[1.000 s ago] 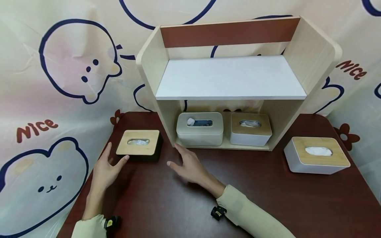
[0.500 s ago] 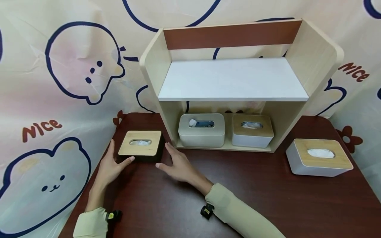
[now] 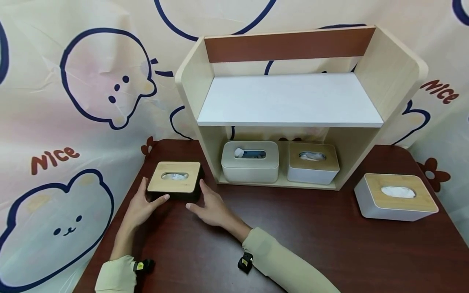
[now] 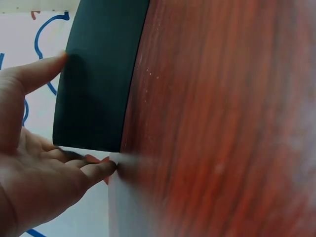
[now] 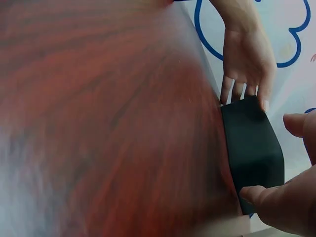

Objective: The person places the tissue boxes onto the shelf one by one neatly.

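A black tissue box with a light wooden lid (image 3: 174,177) sits on the table's left part, white tissue showing in its oval slot. At its left side is my left hand (image 3: 140,207), the thumb resting at the front top edge and the relaxed fingers along the side. On the opposite side, my right hand (image 3: 214,209) has its fingertips right at the box's right wall, thumb spread away from the front. Seen from the left wrist, the black front wall (image 4: 96,79) stands on the wood. Both hands flank the same box in the right wrist view.
A two-level shelf unit (image 3: 289,99) stands behind. On its lower level are a plain cream tissue box (image 3: 250,169) and a white tissue box with wooden lid (image 3: 313,173). Another wooden-lidded white tissue box (image 3: 395,207) rests on the dark table (image 3: 293,228) at right.
My right hand has moved left from in front of the shelf to the black box's right side. My left hand has come slightly closer around its left side. The view has shifted a little.
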The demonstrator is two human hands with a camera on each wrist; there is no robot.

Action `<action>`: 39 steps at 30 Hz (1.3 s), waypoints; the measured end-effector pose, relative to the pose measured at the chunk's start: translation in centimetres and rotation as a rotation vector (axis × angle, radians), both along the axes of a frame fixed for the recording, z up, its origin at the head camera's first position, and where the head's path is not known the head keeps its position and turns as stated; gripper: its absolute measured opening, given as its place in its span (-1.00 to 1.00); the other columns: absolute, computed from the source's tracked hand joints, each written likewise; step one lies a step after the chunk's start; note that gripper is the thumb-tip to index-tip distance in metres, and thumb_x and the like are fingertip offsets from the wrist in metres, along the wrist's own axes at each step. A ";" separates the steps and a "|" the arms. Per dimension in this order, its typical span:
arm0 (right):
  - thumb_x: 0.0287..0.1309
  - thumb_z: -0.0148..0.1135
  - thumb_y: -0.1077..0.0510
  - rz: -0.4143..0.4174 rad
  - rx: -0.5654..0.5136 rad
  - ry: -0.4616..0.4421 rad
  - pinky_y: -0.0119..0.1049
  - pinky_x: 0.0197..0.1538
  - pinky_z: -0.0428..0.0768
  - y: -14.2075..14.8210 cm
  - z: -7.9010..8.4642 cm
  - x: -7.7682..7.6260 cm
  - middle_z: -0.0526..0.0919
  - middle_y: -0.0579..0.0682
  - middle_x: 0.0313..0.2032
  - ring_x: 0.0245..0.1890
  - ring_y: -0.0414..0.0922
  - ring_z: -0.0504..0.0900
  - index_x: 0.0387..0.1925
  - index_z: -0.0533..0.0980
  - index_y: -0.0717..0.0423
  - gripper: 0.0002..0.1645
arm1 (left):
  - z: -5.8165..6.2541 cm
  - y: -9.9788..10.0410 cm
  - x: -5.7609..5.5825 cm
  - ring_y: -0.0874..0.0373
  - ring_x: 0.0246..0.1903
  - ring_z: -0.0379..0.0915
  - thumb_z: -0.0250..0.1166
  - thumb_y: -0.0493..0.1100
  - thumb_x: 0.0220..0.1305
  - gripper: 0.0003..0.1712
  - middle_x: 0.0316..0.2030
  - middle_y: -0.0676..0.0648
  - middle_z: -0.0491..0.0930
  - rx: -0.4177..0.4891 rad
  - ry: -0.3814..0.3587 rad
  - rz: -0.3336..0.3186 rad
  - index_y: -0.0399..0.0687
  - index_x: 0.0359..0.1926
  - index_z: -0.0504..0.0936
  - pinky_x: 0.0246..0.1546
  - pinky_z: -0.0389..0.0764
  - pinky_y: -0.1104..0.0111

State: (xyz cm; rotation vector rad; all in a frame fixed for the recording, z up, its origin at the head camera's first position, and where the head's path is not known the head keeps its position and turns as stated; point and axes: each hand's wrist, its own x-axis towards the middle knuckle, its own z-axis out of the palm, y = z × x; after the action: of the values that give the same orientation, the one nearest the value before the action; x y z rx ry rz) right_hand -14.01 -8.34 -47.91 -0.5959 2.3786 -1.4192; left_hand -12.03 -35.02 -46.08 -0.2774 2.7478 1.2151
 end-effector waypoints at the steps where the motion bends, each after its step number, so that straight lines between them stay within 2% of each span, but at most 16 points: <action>1: 0.50 0.29 -0.16 0.007 -0.005 0.000 -0.01 0.67 0.26 -0.1 -0.1 0.1 0.07 0.15 0.71 0.70 0.01 0.13 0.72 -0.02 0.20 0.09 | -0.1 0.1 0.1 -0.47 0.64 -0.07 0.45 0.13 0.41 0.43 0.71 -0.42 -0.33 0.011 0.005 -0.001 -0.18 0.71 -0.52 0.57 0.21 -0.28; 7: 0.52 0.29 -0.09 -0.003 -0.020 0.028 -0.03 0.66 0.29 -0.3 -0.7 0.1 0.11 0.16 0.70 0.69 0.02 0.16 0.70 0.05 0.22 0.01 | -0.3 0.6 0.8 -0.46 0.54 0.20 0.46 0.01 0.44 0.27 0.66 -0.48 -0.01 0.016 0.056 -0.008 -0.21 0.74 -0.27 0.46 0.42 -0.21; 11: 0.50 0.32 -0.02 -0.031 -0.051 0.048 -0.02 0.64 0.32 0.0 -1.0 0.2 0.16 0.19 0.67 0.67 0.04 0.20 0.68 0.09 0.26 -0.02 | -0.1 1.2 1.6 -0.38 0.46 0.39 0.47 -0.13 0.44 0.13 0.59 -0.47 0.21 -0.001 0.104 -0.003 -0.21 0.74 -0.08 0.28 0.64 0.04; 14: 0.50 0.34 0.02 -0.053 -0.083 0.060 0.00 0.63 0.34 0.2 -1.0 0.3 0.20 0.20 0.66 0.66 0.05 0.23 0.67 0.12 0.28 -0.05 | 0.1 1.9 2.3 -0.33 0.42 0.45 0.45 -0.17 0.44 0.07 0.56 -0.44 0.28 -0.009 0.106 0.031 -0.20 0.73 0.00 0.19 0.67 0.20; 17: 0.48 0.36 0.04 -0.088 -0.098 0.103 -0.01 0.57 0.44 0.3 -0.9 0.5 0.29 0.20 0.62 0.61 0.07 0.33 0.65 0.16 0.29 -0.06 | 0.4 2.5 3.1 -0.31 0.44 0.44 0.42 -0.18 0.47 0.04 0.56 -0.43 0.28 -0.012 0.089 0.080 -0.22 0.73 -0.01 0.19 0.64 0.29; 18: 0.48 0.36 0.05 -0.098 -0.107 0.116 -0.04 0.47 0.56 0.3 -0.9 0.6 0.39 0.24 0.56 0.49 0.08 0.52 0.65 0.16 0.30 -0.07 | 0.5 2.7 3.4 -0.31 0.44 0.43 0.41 -0.19 0.48 0.03 0.56 -0.43 0.28 -0.011 0.086 0.098 -0.22 0.72 -0.01 0.18 0.63 0.35; 20: 0.48 0.36 0.06 -0.116 -0.125 0.139 -0.05 0.24 0.70 0.4 -0.7 0.7 0.59 0.29 0.36 0.11 0.12 0.77 0.64 0.17 0.30 -0.08 | 0.8 3.1 3.8 -0.29 0.45 0.42 0.40 -0.20 0.48 0.00 0.55 -0.42 0.29 -0.005 0.093 0.131 -0.23 0.71 0.03 0.11 0.58 0.55; 21: 0.48 0.36 0.07 -0.126 -0.134 0.153 -0.06 0.20 0.72 0.4 -0.6 0.8 0.61 0.30 0.34 -0.10 0.15 0.80 0.64 0.18 0.30 -0.09 | 0.9 3.3 4.0 -0.28 0.44 0.43 0.39 -0.21 0.48 -0.03 0.54 -0.42 0.31 0.001 0.102 0.149 -0.23 0.71 0.06 0.05 0.54 0.66; 23: 0.49 0.35 0.08 -0.149 -0.153 0.174 -0.07 0.16 0.74 0.5 -0.4 0.9 0.63 0.29 0.32 -0.15 0.14 0.81 0.63 0.20 0.28 -0.12 | 1.2 3.8 4.4 -0.25 0.43 0.45 0.39 -0.23 0.48 -0.07 0.51 -0.41 0.37 0.023 0.124 0.186 -0.21 0.70 0.12 -0.08 0.41 0.84; 24: 0.50 0.34 0.09 -0.158 -0.167 0.171 -0.06 0.17 0.75 0.5 -0.3 1.0 0.62 0.28 0.34 -0.15 0.13 0.81 0.64 0.20 0.26 -0.14 | 1.3 4.0 4.5 -0.24 0.43 0.46 0.39 -0.24 0.48 -0.09 0.51 -0.40 0.38 0.035 0.135 0.203 -0.20 0.69 0.15 -0.12 0.35 0.89; 26: 0.51 0.33 0.11 -0.186 -0.183 0.178 -0.04 0.34 0.67 0.5 -0.1 1.0 0.47 0.20 0.51 0.20 0.10 0.74 0.63 0.24 0.22 -0.17 | 1.4 4.5 4.9 -0.23 0.43 0.46 0.38 -0.26 0.48 -0.12 0.51 -0.38 0.38 0.059 0.163 0.236 -0.19 0.68 0.18 -0.15 0.32 0.93; 28: 0.51 0.33 0.14 -0.208 -0.206 0.177 -0.02 0.39 0.63 0.5 0.1 1.1 0.40 0.14 0.55 0.47 0.08 0.52 0.62 0.27 0.19 -0.21 | 1.5 5.0 5.3 -0.23 0.43 0.46 0.38 -0.29 0.47 -0.14 0.52 -0.36 0.38 0.078 0.194 0.273 -0.19 0.67 0.21 -0.16 0.33 0.93; 33: 0.50 0.32 0.20 -0.217 -0.253 0.181 -0.05 0.31 0.68 0.6 0.7 1.3 0.44 0.17 0.52 0.45 0.09 0.54 0.60 0.32 0.15 -0.25 | 2.1 6.0 6.3 -0.28 0.41 0.49 0.41 -0.31 0.44 -0.17 0.50 -0.33 0.41 0.071 0.273 0.364 -0.12 0.64 0.30 -0.20 0.34 0.93; 38: 0.48 0.34 0.23 -0.228 -0.272 0.227 -0.12 0.24 0.71 1.1 1.1 1.5 0.50 0.20 0.47 0.39 0.05 0.59 0.56 0.38 0.18 -0.30 | 3.1 6.6 7.4 -0.27 0.35 0.54 0.46 -0.27 0.41 -0.18 0.45 -0.31 0.49 0.031 0.296 0.393 -0.05 0.61 0.36 -0.23 0.33 0.94; 39: 0.47 0.35 0.23 -0.229 -0.266 0.239 -0.17 0.19 0.75 1.3 1.2 1.5 0.51 0.19 0.45 0.28 0.00 0.68 0.55 0.39 0.19 -0.30 | 3.3 6.7 7.6 -0.27 0.34 0.56 0.46 -0.26 0.41 -0.18 0.43 -0.30 0.51 0.023 0.297 0.395 -0.04 0.61 0.37 -0.24 0.33 0.94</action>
State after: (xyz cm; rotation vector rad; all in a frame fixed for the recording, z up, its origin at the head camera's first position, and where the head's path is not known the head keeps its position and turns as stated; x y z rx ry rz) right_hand -12.47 -7.01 -46.72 -0.6030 2.5250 -1.8799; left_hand -4.47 -28.32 -42.73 -0.7215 3.0246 1.4832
